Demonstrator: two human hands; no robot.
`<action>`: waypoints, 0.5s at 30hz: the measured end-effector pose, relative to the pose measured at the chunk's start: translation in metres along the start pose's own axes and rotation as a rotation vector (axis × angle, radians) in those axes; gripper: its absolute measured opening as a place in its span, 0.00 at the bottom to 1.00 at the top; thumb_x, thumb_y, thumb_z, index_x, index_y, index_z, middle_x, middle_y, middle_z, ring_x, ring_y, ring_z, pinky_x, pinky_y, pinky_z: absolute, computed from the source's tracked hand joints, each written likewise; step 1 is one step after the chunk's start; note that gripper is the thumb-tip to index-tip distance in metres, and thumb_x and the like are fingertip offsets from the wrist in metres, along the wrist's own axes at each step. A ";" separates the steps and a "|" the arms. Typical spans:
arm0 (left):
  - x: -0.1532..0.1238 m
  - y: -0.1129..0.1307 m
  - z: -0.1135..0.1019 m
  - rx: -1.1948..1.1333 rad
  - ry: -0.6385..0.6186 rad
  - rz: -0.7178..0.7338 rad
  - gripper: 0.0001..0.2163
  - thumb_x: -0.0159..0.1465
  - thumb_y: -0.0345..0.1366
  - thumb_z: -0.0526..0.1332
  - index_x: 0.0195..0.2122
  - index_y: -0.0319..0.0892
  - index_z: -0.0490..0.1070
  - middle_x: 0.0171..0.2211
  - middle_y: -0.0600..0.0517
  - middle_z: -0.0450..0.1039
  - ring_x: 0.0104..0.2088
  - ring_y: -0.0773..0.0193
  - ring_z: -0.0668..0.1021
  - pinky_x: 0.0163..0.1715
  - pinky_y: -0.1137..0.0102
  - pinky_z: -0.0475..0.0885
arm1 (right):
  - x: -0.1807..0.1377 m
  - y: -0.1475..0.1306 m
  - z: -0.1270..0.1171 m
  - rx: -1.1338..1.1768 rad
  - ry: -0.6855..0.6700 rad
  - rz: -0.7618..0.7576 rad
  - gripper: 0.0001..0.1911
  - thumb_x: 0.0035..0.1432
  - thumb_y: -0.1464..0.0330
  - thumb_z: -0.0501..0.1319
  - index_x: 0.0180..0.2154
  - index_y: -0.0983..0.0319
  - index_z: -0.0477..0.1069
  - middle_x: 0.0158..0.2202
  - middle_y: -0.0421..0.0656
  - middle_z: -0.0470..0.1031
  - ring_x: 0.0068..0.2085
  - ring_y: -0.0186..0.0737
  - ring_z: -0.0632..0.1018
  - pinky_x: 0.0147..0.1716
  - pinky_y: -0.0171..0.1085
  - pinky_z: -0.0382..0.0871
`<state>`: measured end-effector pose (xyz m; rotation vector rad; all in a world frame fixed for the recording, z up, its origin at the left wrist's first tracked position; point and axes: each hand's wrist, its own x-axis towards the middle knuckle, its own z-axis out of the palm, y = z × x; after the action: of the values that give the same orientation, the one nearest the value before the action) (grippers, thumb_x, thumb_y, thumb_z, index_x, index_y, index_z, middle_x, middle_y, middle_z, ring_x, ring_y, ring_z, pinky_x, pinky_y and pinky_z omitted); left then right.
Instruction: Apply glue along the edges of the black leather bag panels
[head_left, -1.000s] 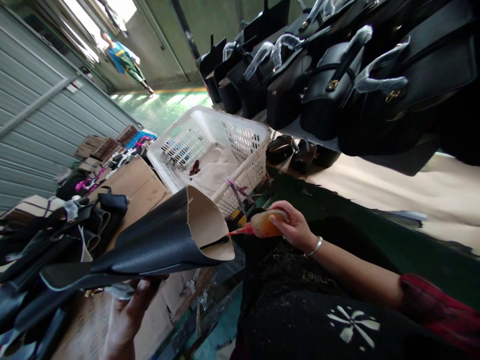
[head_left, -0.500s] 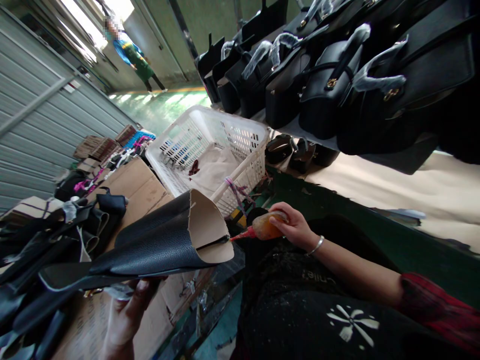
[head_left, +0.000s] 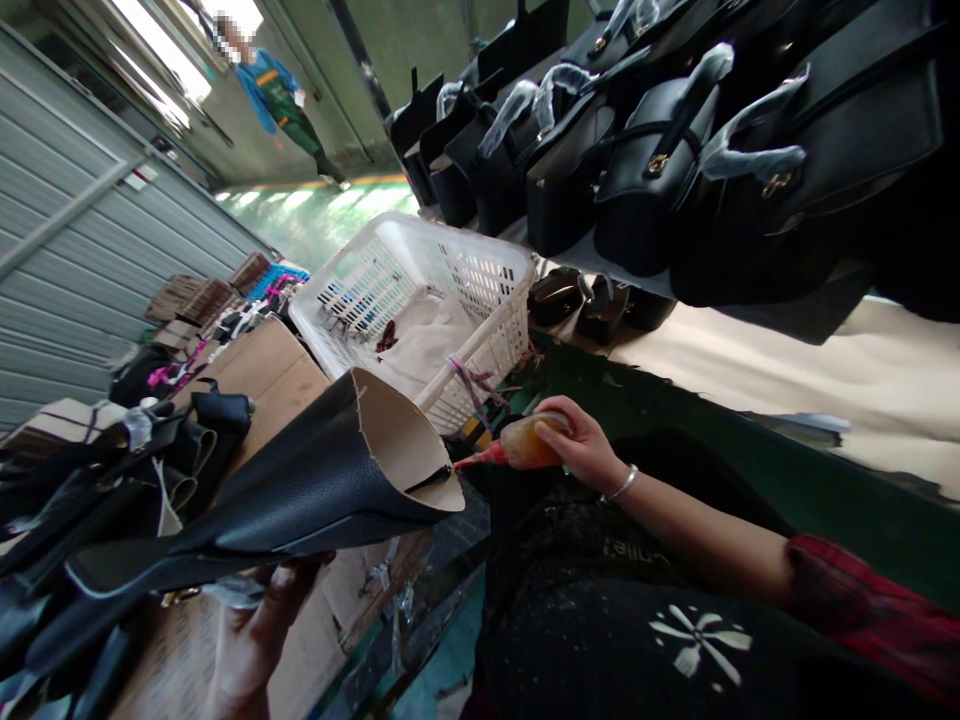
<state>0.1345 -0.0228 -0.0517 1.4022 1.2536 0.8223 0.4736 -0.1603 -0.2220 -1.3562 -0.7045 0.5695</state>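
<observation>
My left hand [head_left: 262,625] grips a black leather bag piece [head_left: 292,480] from below. The piece is rolled into an open tube with a beige inside, its wide end facing right. Part of a plastic-wrapped handle [head_left: 236,592] shows by my fingers. In my right hand [head_left: 581,445] is a squeeze bottle [head_left: 529,443] of amber liquid with a red nozzle. The nozzle's tip is at the lower right rim of the opening, touching or very close to it. My left fingertips are partly hidden under the bag piece.
Behind the bag piece stands a white plastic basket [head_left: 491,345] with pale cloth inside. Black bags [head_left: 637,170] fill a rack at upper right. More black pieces [head_left: 142,480] lie on cardboard [head_left: 247,380] at left. A person [head_left: 281,100] is in the far background.
The bag piece has tilted, its open end rolling slightly and shifting a little left. The bottle has followed slightly left and up. The background person has changed posture and moved slightly right.
</observation>
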 end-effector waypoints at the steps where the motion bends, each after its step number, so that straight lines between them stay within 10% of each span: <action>1: 0.001 -0.003 -0.003 0.001 -0.003 -0.006 0.14 0.47 0.47 0.76 0.32 0.48 0.82 0.28 0.50 0.81 0.30 0.55 0.82 0.36 0.64 0.82 | 0.002 0.001 0.002 0.009 0.008 0.004 0.12 0.56 0.56 0.64 0.37 0.57 0.70 0.33 0.40 0.73 0.34 0.41 0.74 0.36 0.39 0.70; 15: -0.006 -0.003 0.004 -0.102 0.155 -0.055 0.20 0.44 0.43 0.78 0.38 0.55 0.78 0.37 0.60 0.81 0.38 0.62 0.81 0.39 0.74 0.80 | -0.008 0.016 -0.002 0.075 -0.147 0.200 0.15 0.53 0.55 0.65 0.35 0.58 0.71 0.32 0.40 0.72 0.35 0.40 0.74 0.36 0.38 0.70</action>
<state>0.1360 -0.0300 -0.0543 1.2359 1.3429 0.9587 0.4704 -0.1654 -0.2390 -1.3326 -0.6635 0.8542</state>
